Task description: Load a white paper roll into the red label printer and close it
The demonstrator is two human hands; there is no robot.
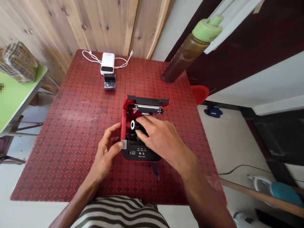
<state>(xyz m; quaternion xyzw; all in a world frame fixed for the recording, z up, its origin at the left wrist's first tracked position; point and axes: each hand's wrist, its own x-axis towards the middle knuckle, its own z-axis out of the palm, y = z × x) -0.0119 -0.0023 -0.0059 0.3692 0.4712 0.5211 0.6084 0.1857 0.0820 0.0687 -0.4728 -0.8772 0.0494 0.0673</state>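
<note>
A red and black label printer (142, 152) sits on the table with its lid (148, 102) raised. My right hand (163, 136) reaches into its open bay, thumb and fingers closed around a black roll (139, 125) with a white ring at its end. The hand hides the roll's right part. Beside the printer's left wall is my left hand (108, 145), fingers apart and slightly curled. Its thumb tip touches the front left corner near a grey patch, and the index fingertip rests by the red side wall.
A white power bank (107, 63) with a white cable lies at the back, a small black roll (109, 81) before it. A green-capped bottle (187, 53) stands back right on the red patterned table (71, 152). A dark strip (155, 171) pokes out below the printer.
</note>
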